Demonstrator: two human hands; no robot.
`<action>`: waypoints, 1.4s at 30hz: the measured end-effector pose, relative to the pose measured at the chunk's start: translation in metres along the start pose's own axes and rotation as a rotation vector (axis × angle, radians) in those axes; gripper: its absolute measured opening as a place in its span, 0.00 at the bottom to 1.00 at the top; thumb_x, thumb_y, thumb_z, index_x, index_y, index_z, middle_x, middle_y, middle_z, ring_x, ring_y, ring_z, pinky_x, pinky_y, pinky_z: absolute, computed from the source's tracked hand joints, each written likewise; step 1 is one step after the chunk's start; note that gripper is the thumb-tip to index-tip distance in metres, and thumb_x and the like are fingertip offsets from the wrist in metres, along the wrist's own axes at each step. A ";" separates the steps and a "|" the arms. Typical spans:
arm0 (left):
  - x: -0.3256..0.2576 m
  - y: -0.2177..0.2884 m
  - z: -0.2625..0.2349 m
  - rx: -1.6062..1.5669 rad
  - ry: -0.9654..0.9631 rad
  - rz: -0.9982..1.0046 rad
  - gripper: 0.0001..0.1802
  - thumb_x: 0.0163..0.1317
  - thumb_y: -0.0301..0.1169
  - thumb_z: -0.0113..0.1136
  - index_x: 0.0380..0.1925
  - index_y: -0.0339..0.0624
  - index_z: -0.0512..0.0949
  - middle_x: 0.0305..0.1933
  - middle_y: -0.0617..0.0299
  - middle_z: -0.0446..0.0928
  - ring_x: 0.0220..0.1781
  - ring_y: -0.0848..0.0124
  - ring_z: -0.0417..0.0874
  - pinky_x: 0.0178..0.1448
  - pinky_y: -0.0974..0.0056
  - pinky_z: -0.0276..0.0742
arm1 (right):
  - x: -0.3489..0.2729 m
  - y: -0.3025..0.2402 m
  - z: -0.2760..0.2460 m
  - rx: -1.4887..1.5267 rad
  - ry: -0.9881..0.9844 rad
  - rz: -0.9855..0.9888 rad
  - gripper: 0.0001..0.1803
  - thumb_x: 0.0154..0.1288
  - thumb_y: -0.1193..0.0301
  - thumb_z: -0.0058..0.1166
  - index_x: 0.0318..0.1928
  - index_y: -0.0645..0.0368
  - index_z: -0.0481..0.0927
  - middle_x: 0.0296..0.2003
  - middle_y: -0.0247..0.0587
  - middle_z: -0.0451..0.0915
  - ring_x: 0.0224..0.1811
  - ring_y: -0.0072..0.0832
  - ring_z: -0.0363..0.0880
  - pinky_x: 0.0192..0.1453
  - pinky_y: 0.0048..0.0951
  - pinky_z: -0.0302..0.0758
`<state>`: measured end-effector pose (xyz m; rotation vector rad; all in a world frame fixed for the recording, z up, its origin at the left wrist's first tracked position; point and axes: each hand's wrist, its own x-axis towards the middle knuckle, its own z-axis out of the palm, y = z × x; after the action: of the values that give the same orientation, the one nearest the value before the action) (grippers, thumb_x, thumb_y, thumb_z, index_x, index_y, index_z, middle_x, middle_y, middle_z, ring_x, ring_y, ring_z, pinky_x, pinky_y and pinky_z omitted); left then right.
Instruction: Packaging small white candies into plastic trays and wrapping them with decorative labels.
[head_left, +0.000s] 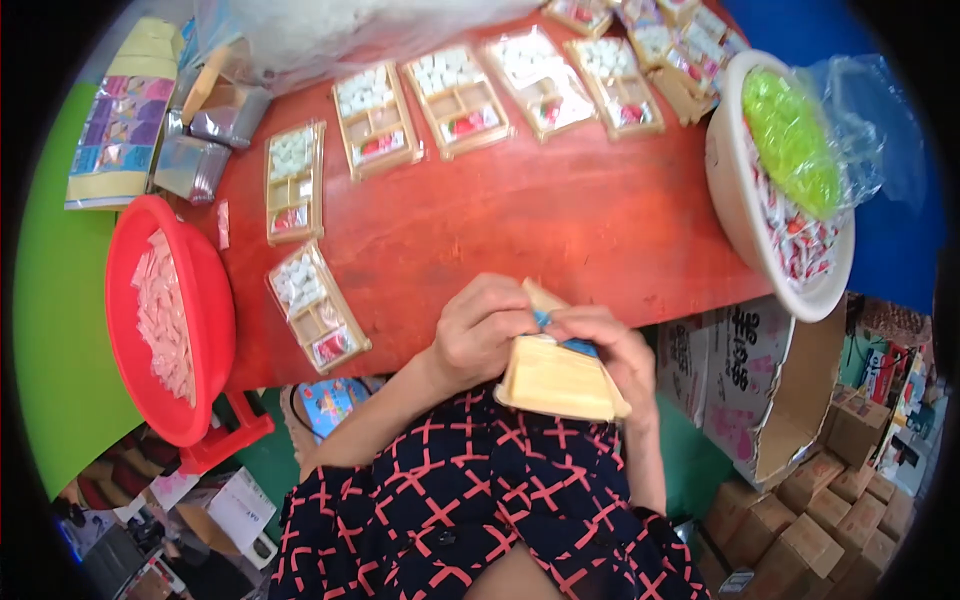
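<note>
Close to my body, at the table's near edge, both hands hold a pale-yellow folded card box [560, 378] with a bit of blue on it. My left hand [487, 322] has its fingers curled at the box's upper left, pressing near the blue part. My right hand [615, 350] grips its upper right side, fingers bent over the top. What lies inside the box is hidden. Nearest to my left hand on the table is a compartment tray [320, 308] with white pieces and a small red packet. Several similar trays [458, 95] form an arc beyond it.
A red basin [218, 300] of pink packets stands at the left edge, below printed cards [140, 90]. At right, a white basin [725, 165] holds small wrapped packets and a green bag [790, 140]. An open carton [740, 400] and stacked brown boxes [800, 550] stand lower right.
</note>
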<state>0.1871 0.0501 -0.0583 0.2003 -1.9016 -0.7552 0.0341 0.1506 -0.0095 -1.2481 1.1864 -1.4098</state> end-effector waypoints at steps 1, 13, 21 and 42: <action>0.001 0.003 -0.003 -0.008 0.005 -0.115 0.11 0.43 0.25 0.67 0.26 0.37 0.74 0.28 0.56 0.73 0.28 0.63 0.75 0.31 0.64 0.73 | 0.002 0.002 0.002 -0.082 -0.015 -0.020 0.18 0.51 0.77 0.52 0.46 0.66 0.75 0.38 0.47 0.79 0.43 0.38 0.77 0.48 0.30 0.72; 0.020 0.010 -0.074 -0.038 0.099 -0.840 0.19 0.53 0.20 0.56 0.47 0.36 0.70 0.45 0.57 0.71 0.46 0.69 0.74 0.49 0.67 0.71 | 0.226 0.045 -0.108 -0.915 0.506 -0.096 0.30 0.56 0.66 0.55 0.57 0.67 0.64 0.49 0.47 0.67 0.48 0.33 0.69 0.50 0.31 0.69; -0.014 0.023 -0.151 0.280 0.406 -0.903 0.08 0.54 0.16 0.53 0.34 0.33 0.75 0.40 0.56 0.75 0.41 0.69 0.77 0.46 0.69 0.72 | 0.264 0.032 -0.069 -0.550 0.506 -0.190 0.15 0.61 0.75 0.50 0.48 0.67 0.71 0.45 0.42 0.73 0.46 0.27 0.71 0.49 0.24 0.68; -0.006 0.059 -0.212 0.319 0.268 -0.684 0.13 0.46 0.18 0.59 0.34 0.40 0.76 0.35 0.58 0.75 0.37 0.62 0.79 0.39 0.62 0.75 | 0.413 0.050 0.309 -0.756 -0.275 -0.516 0.10 0.49 0.74 0.56 0.34 0.62 0.78 0.36 0.45 0.78 0.38 0.40 0.77 0.42 0.35 0.72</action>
<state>0.3857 0.0115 0.0285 1.1356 -1.6799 -0.8066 0.3001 -0.2935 0.0142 -2.3262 1.3001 -1.0850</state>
